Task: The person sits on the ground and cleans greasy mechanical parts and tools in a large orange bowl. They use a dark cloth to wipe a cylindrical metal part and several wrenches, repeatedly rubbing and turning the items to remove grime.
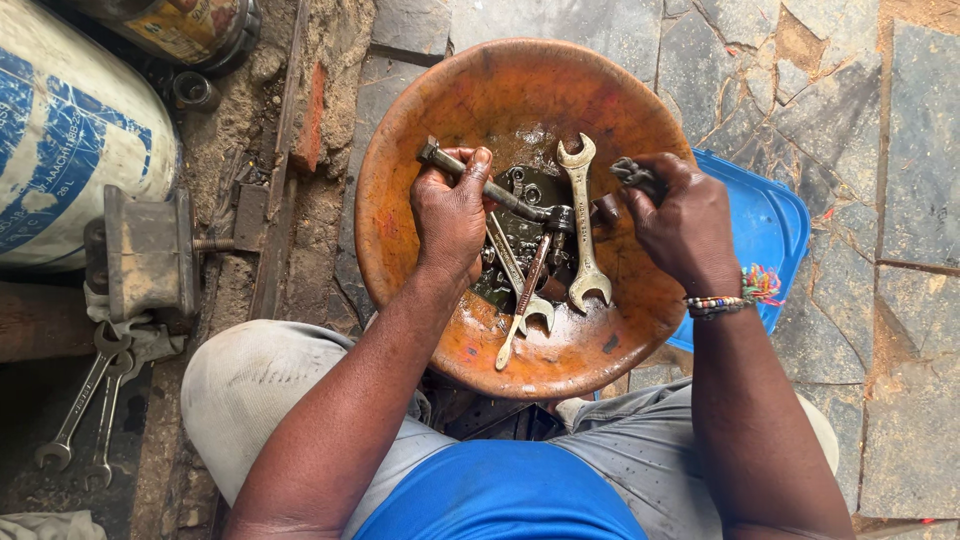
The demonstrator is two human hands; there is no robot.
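Left hand (452,208): knuckles up over the bowl, fingers clamped around a long steel bolt (480,180) that slants from upper left to lower right.
Right hand (680,220): wrist bent inward, fingers closed on a small dark metal part (632,175) at the bowl's right edge.
Bowl (420,150): round, orange-brown, resting on the stone floor between the knees.
Inside the bowl: 2 open-ended wrenches (583,225) and oily parts.

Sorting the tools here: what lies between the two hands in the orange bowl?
In the head view, a steel open-ended spanner lies between left hand and right hand, over dark oily liquid.
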